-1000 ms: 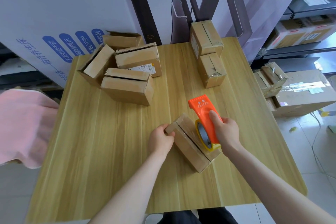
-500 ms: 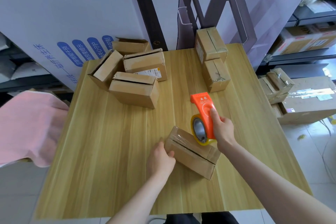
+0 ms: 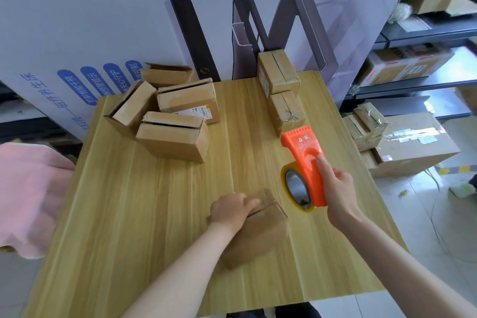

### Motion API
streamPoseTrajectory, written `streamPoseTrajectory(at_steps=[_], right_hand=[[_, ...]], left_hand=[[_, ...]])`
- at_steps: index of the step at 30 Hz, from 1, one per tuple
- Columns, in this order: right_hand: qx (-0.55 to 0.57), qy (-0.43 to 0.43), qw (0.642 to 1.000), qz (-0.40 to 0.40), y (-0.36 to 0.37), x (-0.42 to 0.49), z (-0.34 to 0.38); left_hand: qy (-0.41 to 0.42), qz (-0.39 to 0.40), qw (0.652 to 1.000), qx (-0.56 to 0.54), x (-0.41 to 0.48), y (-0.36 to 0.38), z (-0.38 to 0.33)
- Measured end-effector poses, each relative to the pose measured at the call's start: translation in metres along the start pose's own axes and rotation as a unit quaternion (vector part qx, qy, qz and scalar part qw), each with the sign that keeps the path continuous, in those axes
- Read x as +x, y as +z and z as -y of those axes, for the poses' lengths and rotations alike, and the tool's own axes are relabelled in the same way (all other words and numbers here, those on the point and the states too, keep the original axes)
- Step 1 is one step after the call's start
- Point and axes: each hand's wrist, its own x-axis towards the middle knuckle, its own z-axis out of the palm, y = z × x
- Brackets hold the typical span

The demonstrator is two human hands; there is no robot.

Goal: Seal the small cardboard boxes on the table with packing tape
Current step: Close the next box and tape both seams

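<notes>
A small cardboard box [image 3: 258, 232], blurred by motion, lies near the front middle of the wooden table [image 3: 160, 214]. My left hand [image 3: 231, 210] grips its upper left end. My right hand [image 3: 338, 188] holds an orange tape dispenser [image 3: 305, 160] with a yellow tape roll [image 3: 296, 188], lifted just right of and above the box, apart from it. Several unsealed boxes [image 3: 175, 135] cluster at the back left. Two taped boxes [image 3: 280, 75] stand at the back right.
A white printed board [image 3: 77, 33] and dark panels [image 3: 196, 41] lean behind the table. A pink cloth [image 3: 28, 193] hangs at the left edge. Cartons [image 3: 410, 142] lie on the floor to the right, beside metal shelves [image 3: 413, 59] with more boxes.
My left hand has turned the near box, which now blurs and lies further left under the hand. The dispenser has come off the box and moved up and right.
</notes>
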Motion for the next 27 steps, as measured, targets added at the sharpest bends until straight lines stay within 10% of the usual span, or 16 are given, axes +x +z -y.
streamPoseTrajectory(at_steps=[7, 13, 27], right_hand=[[-0.013, -0.003, 0.998, 0.061, 0.011, -0.019, 0.006], [-0.038, -0.016, 0.996, 0.075, 0.020, -0.020, 0.002], [-0.052, 0.031, 0.998, -0.005, -0.013, -0.011, -0.029]], left_hand=[[-0.171, -0.021, 0.966, -0.192, -0.037, 0.024, 0.040], [-0.164, 0.049, 0.839, -0.517, -0.046, 0.040, 0.010], [-0.130, -0.051, 0.900, -0.412, -0.020, 0.023, -0.036]])
